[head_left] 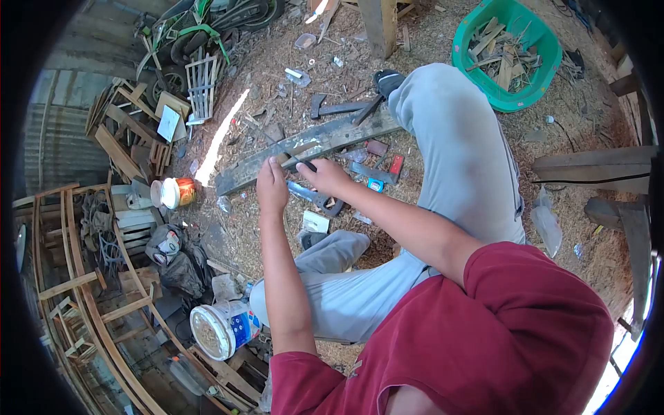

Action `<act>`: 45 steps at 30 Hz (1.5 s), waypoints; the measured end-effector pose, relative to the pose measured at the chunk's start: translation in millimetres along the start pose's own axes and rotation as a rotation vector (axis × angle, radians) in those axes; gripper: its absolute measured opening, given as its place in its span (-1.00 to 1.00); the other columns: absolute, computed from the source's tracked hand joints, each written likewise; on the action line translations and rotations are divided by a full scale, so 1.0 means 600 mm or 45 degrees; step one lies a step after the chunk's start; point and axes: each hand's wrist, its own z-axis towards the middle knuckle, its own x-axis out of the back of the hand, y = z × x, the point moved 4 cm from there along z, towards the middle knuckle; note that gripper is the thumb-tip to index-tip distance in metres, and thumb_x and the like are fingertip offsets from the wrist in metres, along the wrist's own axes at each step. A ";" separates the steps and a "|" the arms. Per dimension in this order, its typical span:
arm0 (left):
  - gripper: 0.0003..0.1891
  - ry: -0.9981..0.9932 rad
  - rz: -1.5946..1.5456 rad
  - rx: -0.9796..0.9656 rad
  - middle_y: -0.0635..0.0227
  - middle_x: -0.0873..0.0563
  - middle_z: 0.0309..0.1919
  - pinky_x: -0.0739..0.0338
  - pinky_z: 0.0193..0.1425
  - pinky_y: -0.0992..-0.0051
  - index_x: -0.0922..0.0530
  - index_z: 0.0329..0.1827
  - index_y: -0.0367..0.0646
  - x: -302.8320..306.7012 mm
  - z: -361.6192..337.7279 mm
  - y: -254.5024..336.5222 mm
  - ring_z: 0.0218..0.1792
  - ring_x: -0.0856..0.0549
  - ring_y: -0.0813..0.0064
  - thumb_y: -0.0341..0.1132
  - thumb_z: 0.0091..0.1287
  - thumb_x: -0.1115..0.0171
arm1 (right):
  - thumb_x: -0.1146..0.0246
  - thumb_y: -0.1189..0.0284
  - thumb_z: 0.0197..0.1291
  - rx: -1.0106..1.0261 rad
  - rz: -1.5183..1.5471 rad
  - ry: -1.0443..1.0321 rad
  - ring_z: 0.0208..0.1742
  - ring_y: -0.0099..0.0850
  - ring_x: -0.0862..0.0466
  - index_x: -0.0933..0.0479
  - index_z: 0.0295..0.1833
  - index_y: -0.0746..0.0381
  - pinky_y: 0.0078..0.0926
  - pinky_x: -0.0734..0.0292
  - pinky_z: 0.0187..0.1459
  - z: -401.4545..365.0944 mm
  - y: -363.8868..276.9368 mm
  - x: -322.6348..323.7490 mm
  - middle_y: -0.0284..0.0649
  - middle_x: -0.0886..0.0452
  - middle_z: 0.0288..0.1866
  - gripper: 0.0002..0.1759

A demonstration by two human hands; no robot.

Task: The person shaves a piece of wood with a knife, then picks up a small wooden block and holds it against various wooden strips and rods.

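Note:
Both hands are close together over a long weathered plank (242,171) that lies on the ground in front of my legs. My right hand (326,176) is closed around a tool with a black handle (309,166); its working end is too small to make out. My left hand (272,181) is closed at the plank's near edge, thumb up, against a small piece of wood (282,159). A light brown wood strip (304,148) lies on the plank just beyond. Below my hands rests a handsaw (319,199). A hammer-like tool with a dark head (317,106) lies beyond the plank.
A blue tape measure (375,185), a red object (396,164) and a white box (315,221) lie by my legs. Buckets (213,333) stand left, near wooden frames (86,290). A green basin (508,105) of wood scraps is at upper right. Wood shavings cover the ground.

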 end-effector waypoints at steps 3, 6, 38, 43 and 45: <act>-0.53 -0.015 -0.020 0.024 0.24 -0.51 -0.53 -0.43 -0.28 0.28 -0.46 -0.33 -0.26 -0.005 0.003 0.002 -0.46 -0.51 0.34 -0.09 0.69 0.17 | -0.11 -0.12 0.44 -0.066 -0.058 -0.124 -0.25 -0.02 -0.77 -0.69 -0.07 0.27 -0.12 -0.62 -0.13 0.011 0.003 0.006 0.03 -0.74 -0.36 -0.38; -0.58 -0.035 0.007 0.027 0.07 -0.60 -0.48 -0.45 -0.26 0.13 -0.53 -0.21 -0.28 -0.005 0.010 -0.002 -0.40 -0.62 0.05 -0.13 0.67 0.15 | -0.13 -0.09 0.44 0.143 0.076 0.030 -0.26 0.00 -0.76 -0.68 -0.09 0.30 -0.11 -0.61 -0.14 0.006 -0.007 0.006 0.01 -0.74 -0.35 -0.40; -0.72 -0.108 0.476 -0.133 -0.09 -0.71 -0.27 -0.51 -0.15 -0.01 -0.54 -0.09 -0.21 0.039 0.003 0.032 -0.18 -0.67 -0.21 -0.17 0.61 0.01 | -0.12 -0.15 0.40 -0.124 -0.102 -0.084 -0.11 0.08 -0.75 -0.68 -0.03 0.30 -0.03 -0.62 -0.01 0.018 0.006 0.004 0.09 -0.75 -0.24 -0.34; -0.76 0.089 0.488 -0.252 -0.02 -0.71 -0.29 -0.52 -0.19 0.01 -0.56 -0.10 -0.23 0.050 0.007 0.039 -0.23 -0.68 -0.15 -0.21 0.59 -0.08 | -0.06 -0.19 0.41 -0.146 -0.114 -0.155 0.01 0.13 -0.74 -0.66 0.03 0.34 -0.02 -0.60 0.07 0.012 0.004 0.012 0.20 -0.74 -0.09 -0.26; -0.79 0.104 0.430 -0.260 -0.03 -0.71 -0.30 -0.52 -0.20 0.02 -0.55 -0.12 -0.23 0.051 0.004 0.042 -0.24 -0.69 -0.14 -0.25 0.58 -0.08 | -0.07 -0.19 0.41 -0.015 -0.138 -0.048 0.00 0.13 -0.74 -0.62 0.12 0.32 -0.01 -0.60 0.06 0.014 -0.013 0.001 0.18 -0.74 -0.08 -0.27</act>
